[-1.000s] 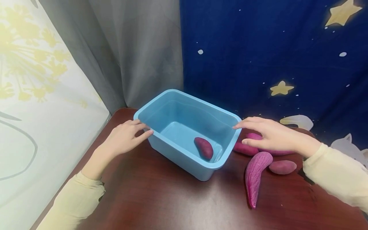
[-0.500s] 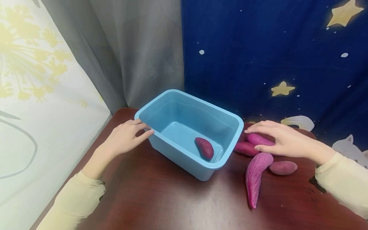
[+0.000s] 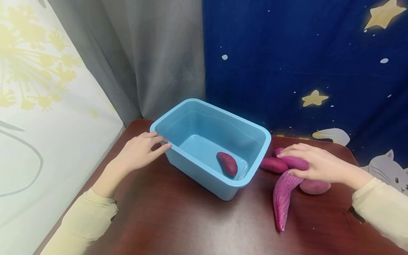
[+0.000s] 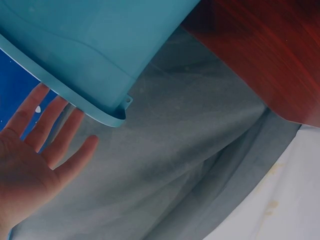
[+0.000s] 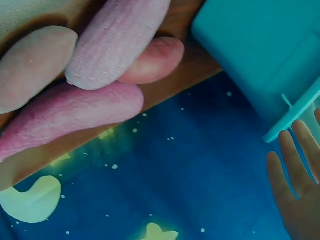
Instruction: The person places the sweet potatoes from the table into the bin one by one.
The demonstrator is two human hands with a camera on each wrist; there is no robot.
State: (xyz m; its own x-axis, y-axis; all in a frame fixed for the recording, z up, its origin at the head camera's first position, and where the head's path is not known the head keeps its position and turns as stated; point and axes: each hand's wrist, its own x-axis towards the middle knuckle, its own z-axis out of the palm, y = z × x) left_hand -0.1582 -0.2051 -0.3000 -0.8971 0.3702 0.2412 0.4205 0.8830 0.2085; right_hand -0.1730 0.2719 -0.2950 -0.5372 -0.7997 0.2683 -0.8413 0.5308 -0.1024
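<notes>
A light blue plastic bin [image 3: 204, 170] stands on the table with one purple sweet potato [image 3: 227, 164] inside. My left hand [image 3: 140, 150] rests its fingertips at the bin's left rim; in the left wrist view its fingers [image 4: 60, 141] are fairly straight. Right of the bin, my right hand [image 3: 313, 163] is over a bright purple sweet potato [image 3: 294, 163], thumb near the top of a long curved one [image 3: 283, 198]; whether it touches either is hard to tell. The right wrist view shows this hand [image 5: 305, 195] with straight fingers by the bin's rim.
A dark red sweet potato [image 3: 274, 165] lies against the bin's right side, and a small oval one [image 3: 315, 187] lies under my right wrist. The brown table [image 3: 197, 226] ends at a grey curtain [image 3: 169, 56] and a blue star-printed curtain [image 3: 255, 85] behind.
My right hand has moved from the bin's right rim rightwards and down onto the sweet potatoes. The left hand stays at the left rim.
</notes>
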